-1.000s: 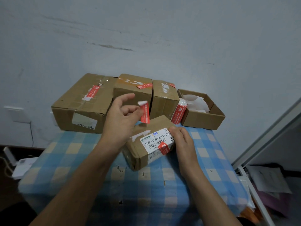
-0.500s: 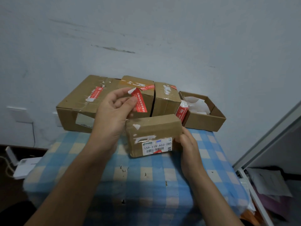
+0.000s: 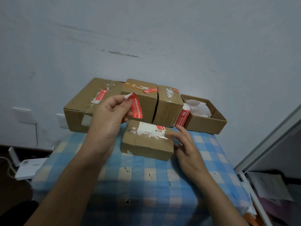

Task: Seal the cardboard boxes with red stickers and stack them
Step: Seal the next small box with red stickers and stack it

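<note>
A small brown cardboard box [image 3: 146, 145] lies flat on the blue checked tablecloth [image 3: 146, 181], with a white label and a bit of red sticker on its top. My left hand [image 3: 107, 121] pinches a loose red sticker [image 3: 136, 107] by its white tab, just above and left of the box. My right hand [image 3: 187, 141] rests its fingers on the box's right end, steadying it. Behind stand three sealed boxes: a large one [image 3: 88, 103], a middle one [image 3: 143, 97] and a narrower one [image 3: 169, 105], each with red stickers.
An open cardboard tray [image 3: 206, 121] holding white backing paper sits at the back right, and a roll of red stickers [image 3: 183, 116] leans on it. A white wall is close behind. A white device [image 3: 29, 167] lies on the floor at left, shelves with papers at right.
The small box has been turned over and laid flat, so another labelled face is up. My left hand still holds the sticker, now slightly lower. My right hand shifted to the box's right end.
</note>
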